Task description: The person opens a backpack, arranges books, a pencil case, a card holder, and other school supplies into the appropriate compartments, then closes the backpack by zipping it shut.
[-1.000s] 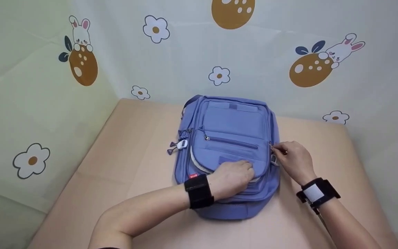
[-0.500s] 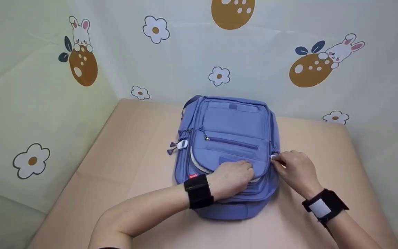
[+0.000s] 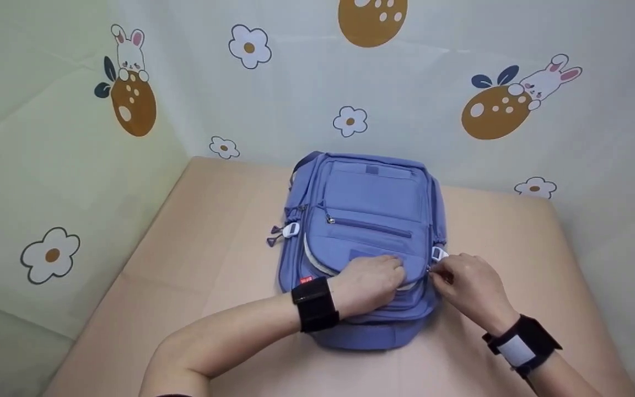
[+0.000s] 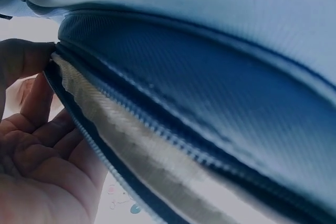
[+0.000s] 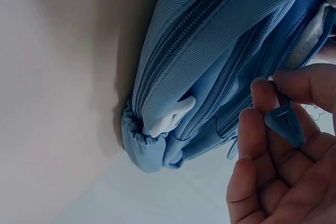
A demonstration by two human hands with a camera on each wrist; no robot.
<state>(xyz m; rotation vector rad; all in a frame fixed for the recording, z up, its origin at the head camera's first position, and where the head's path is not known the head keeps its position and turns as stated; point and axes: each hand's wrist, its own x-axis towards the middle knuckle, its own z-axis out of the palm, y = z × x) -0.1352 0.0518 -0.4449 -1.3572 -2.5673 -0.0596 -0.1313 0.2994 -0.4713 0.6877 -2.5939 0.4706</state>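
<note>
A blue backpack (image 3: 375, 190) lies front side up on the table, its front pocket unzipped along the lower edge. My left hand (image 3: 370, 282) reaches over that edge. In the left wrist view its thumb and finger pinch the edge of the pocket opening (image 4: 100, 145), where pale lining shows between two rows of zipper teeth. My right hand (image 3: 474, 284) is at the bag's right side. In the right wrist view its thumb and forefinger pinch a zipper pull, whose blue triangular tab (image 5: 286, 124) hangs against the fingers.
White buckles sit on both sides of the bag, the left buckle (image 3: 291, 230) beside dangling triangular pulls. Another zipper (image 3: 372, 227) crosses the front panel. The tan table (image 3: 202, 231) meets a curtain (image 3: 295, 82) printed with rabbits and flowers behind and at left.
My right hand has slid down the bag's right side toward its lower corner, past the white buckle, which now shows above the fingers. The left hand stays in place.
</note>
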